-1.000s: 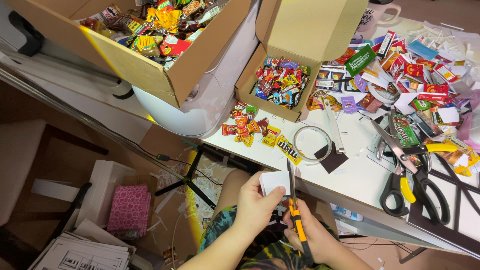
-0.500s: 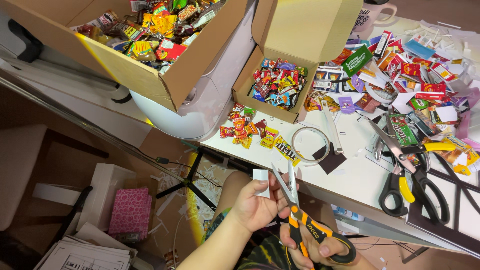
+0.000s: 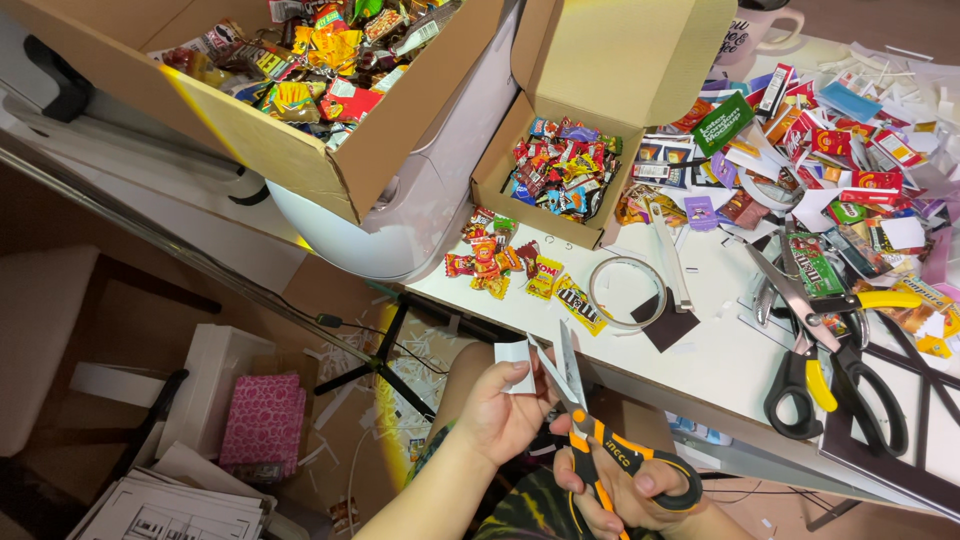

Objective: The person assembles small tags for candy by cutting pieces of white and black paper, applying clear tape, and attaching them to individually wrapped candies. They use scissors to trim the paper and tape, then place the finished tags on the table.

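Observation:
My left hand (image 3: 502, 412) pinches a small white piece of paper (image 3: 514, 352) just below the table edge. My right hand (image 3: 622, 492) grips orange-and-black scissors (image 3: 592, 432) through the handle loops. Their blades are spread apart and point up at the paper's right edge. Both hands are over my lap, in front of the white table (image 3: 730, 350).
On the table lie a small open cardboard box of candy (image 3: 558, 168), loose candy wrappers (image 3: 505, 265), a tape ring (image 3: 627, 292), several other scissors (image 3: 820, 330) and many cut wrappers (image 3: 820, 150). A large candy-filled carton (image 3: 290, 70) sits upper left. A pink box (image 3: 262, 422) and papers lie on the floor.
The scissors went from closed against the paper to blades spread. My right hand slid down and right, and my left hand turned the paper a little.

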